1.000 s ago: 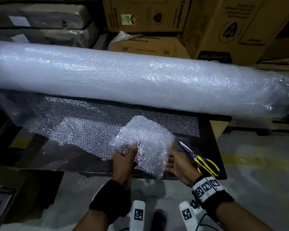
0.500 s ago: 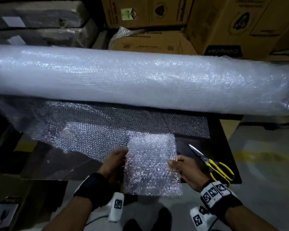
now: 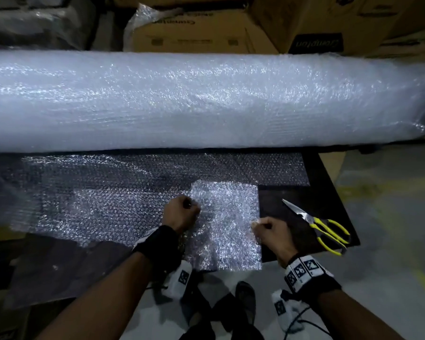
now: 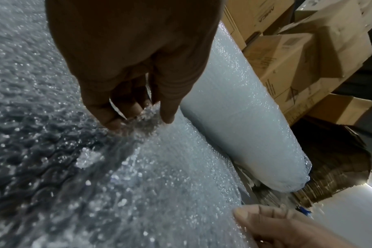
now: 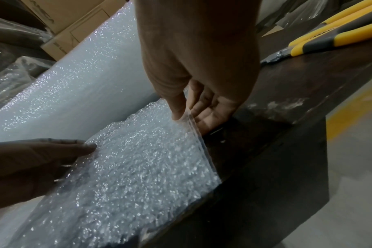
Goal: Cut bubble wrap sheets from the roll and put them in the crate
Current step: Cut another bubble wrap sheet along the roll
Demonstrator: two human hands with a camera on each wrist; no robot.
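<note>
A dark table [image 3: 326, 173] stood before stacked cartons [image 3: 196, 33]. Nearest, the left hand [image 3: 180, 213] and right hand [image 3: 271, 233] pinched opposite edges of a cut sheet [image 3: 227, 224]; scissors [image 3: 322, 227] lay at three o'clock, the roll [image 3: 206, 99] at twelve.

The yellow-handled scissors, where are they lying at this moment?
In the head view, the yellow-handled scissors lie on the dark table near its right edge, just right of the right hand, blades pointing toward the big white bubble wrap roll.
</note>
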